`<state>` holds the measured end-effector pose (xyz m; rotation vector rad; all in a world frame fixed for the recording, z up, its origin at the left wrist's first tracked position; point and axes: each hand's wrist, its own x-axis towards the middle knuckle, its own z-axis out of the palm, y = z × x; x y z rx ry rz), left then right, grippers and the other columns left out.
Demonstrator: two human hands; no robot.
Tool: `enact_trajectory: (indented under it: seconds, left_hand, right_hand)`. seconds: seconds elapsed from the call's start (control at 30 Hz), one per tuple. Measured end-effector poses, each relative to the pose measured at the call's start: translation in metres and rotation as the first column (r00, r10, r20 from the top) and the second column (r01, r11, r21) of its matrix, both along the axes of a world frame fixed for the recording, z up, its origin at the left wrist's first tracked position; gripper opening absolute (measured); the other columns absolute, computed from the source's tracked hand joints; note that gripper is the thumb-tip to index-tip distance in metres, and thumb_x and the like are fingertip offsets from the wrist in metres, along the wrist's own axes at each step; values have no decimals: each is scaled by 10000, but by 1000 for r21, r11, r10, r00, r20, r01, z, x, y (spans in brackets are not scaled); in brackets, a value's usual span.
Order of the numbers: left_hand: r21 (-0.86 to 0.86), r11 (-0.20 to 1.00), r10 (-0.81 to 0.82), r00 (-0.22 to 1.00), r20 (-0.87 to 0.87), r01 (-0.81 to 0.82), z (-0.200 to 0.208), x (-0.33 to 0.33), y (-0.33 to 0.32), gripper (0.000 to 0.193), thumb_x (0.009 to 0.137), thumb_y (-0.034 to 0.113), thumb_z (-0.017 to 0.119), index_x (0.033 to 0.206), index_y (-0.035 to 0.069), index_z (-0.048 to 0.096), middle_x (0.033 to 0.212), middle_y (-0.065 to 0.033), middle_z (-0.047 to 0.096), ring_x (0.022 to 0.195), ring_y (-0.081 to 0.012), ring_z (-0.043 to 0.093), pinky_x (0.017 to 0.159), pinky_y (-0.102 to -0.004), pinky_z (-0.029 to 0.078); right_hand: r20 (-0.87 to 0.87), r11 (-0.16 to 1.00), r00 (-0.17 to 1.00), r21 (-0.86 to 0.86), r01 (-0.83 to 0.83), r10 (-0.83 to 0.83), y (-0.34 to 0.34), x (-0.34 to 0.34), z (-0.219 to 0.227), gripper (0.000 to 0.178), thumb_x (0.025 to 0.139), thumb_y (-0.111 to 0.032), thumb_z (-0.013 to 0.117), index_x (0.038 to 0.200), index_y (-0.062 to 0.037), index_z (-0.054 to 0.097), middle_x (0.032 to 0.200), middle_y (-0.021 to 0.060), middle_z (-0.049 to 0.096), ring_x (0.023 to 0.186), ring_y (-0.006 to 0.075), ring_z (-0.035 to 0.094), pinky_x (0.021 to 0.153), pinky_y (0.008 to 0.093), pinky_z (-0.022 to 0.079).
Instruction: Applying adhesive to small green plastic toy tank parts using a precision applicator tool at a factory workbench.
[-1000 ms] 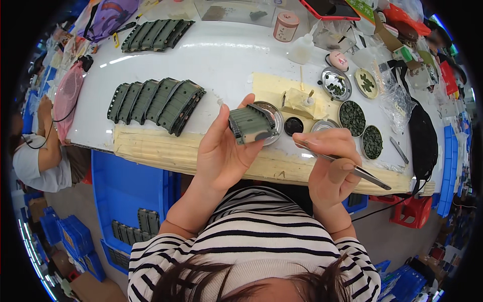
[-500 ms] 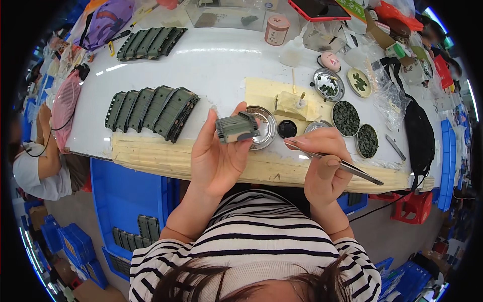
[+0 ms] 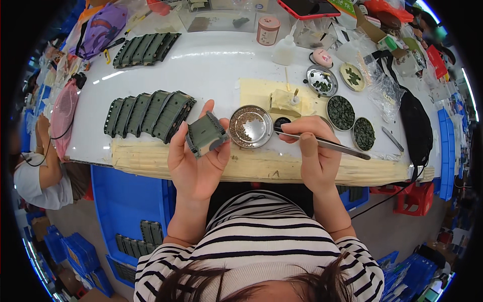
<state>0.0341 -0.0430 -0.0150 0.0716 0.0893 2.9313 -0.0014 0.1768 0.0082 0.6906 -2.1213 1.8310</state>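
L hand [image 3: 195,170] fingers grip curved green part [image 3: 205,132] by its edges, left of metal dish [image 3: 259,132]; R hand [image 3: 321,163] grips tweezers [image 3: 344,150]; part appears light, stiff, poss. brittle, best held by sides.

A white top [image 3: 271,246] with dark horizontal stripes, the bands looking closer together toward the lower hem; a plain, pale, ribbed neckline [image 3: 246,277]; short, loose sleeves [image 3: 361,259] striped in the same two colours, leaving the forearms [image 3: 329,214] bare; bare hands [image 3: 197,176] too, with a dull brown patch on the right thumb [image 3: 308,145], cover or stain unclear; long, loose strands of hair [image 3: 187,283] falling over the chest.
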Motion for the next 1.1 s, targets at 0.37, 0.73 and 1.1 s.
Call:
enact_trajectory:
  seconds: [0.37,0.73,1.1]
  left_hand:
    - [-509,847,219,973,77,-151,12,27,-9,504,940,60,414,1425,52,280,1284,-282,497,1243,-407,481,984,-452,488]
    - [-629,767,270,954,131,-131,15,36,1,518,924,-16,478,1411,24,307,1230,-229,544,1187,-337,545,951,-438,519]
    - [-757,616,321,947,-11,-217,18,26,19,401,973,67,447,1354,108,326,1291,-220,502,1056,-294,629,849,-402,568]
  right_hand:
    - [-26,928,997,365,75,-71,-32,-10,-15,127,869,-171,645,898,-49,662,784,93,614,648,265,587,580,335,458]
    - [-82,902,992,413,122,-97,-43,-14,-23,166,901,-205,617,906,-45,659,792,94,621,686,289,604,603,357,469]
    - [0,967,1000,255,4,-5,-32,-16,-14,147,927,-126,573,922,-12,665,812,99,641,704,226,590,641,299,456]
